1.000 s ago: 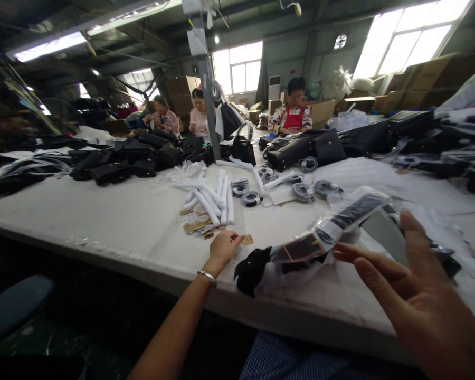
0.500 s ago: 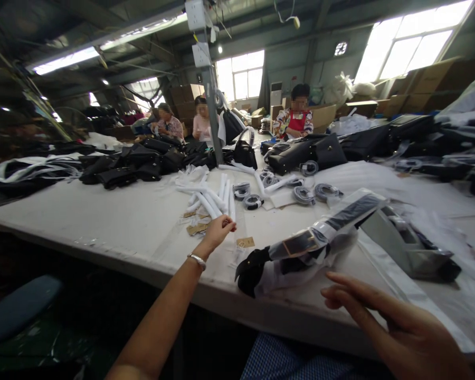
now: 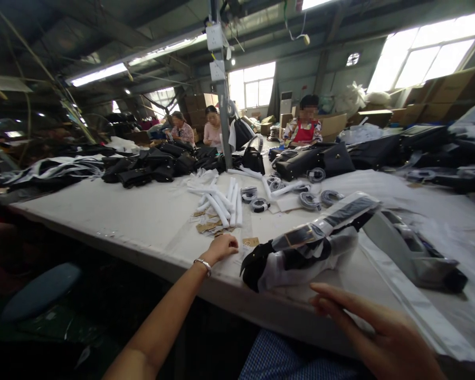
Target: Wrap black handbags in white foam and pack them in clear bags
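My left hand [image 3: 222,248], a silver bangle on its wrist, hovers low over the table's near side. Its fingers are curled together, and whatever is in them is too small to make out. Just right of the fingertips lies a small brown card tag [image 3: 250,241] beside clear plastic bits. A black bag [image 3: 257,266] with white wrapping lies close by, and a plastic-wrapped strap [image 3: 340,211] stretches across it. My right hand [image 3: 380,330] is in front of the bag, apart from it, with fingers stretched out and nothing held.
White wrapped tubes [image 3: 221,203] lie behind more brown tags [image 3: 209,226]. Coiled straps [image 3: 309,200] sit near a grey tray-like holder [image 3: 411,248]. Black bags [image 3: 150,163] are heaped farther back, by a metal post [image 3: 224,105]. Several people sit beyond the table [image 3: 122,211]; a stool [image 3: 43,290] stands left.
My left hand has drawn back from the white tubes toward the near edge, close to the brown tag. My right hand has shifted slightly left and down. The view has turned a little left.
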`<state>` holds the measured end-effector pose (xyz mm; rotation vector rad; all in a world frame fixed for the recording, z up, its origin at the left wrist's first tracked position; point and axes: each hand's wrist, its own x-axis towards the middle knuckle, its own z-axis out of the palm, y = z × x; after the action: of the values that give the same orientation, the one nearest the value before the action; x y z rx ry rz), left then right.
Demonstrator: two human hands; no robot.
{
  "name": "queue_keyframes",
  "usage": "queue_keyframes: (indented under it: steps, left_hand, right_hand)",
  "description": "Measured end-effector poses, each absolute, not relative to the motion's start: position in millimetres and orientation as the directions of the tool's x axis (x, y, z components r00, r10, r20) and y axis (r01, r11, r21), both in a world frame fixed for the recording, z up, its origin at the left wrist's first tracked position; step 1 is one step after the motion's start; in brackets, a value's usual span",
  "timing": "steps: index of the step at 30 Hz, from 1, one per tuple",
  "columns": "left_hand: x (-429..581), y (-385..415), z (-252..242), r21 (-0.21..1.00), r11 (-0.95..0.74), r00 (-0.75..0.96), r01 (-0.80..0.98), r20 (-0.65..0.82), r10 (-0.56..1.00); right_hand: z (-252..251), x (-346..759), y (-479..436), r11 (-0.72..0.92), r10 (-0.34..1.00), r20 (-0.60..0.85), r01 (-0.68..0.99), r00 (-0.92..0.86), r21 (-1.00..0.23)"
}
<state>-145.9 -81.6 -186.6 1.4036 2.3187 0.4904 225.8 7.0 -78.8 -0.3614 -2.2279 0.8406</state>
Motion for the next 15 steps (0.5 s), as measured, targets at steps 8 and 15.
queue_keyframes:
  steps: [8,15]
  left_hand:
    - [-150,-91,-122,0.608,0.319,-0.438,0.727,0.053,0.897]
    - [-126,-108,-10,0.771,-0.015,-0.354,0.637,0.31,0.882]
  right_hand:
    - [-72,211,5,0.746,0.356,0.533,-0.11,-0.767,-0.657]
    - [-51,181,-4,0.717,0.331,0.625,-0.242,-0.706,-0.654]
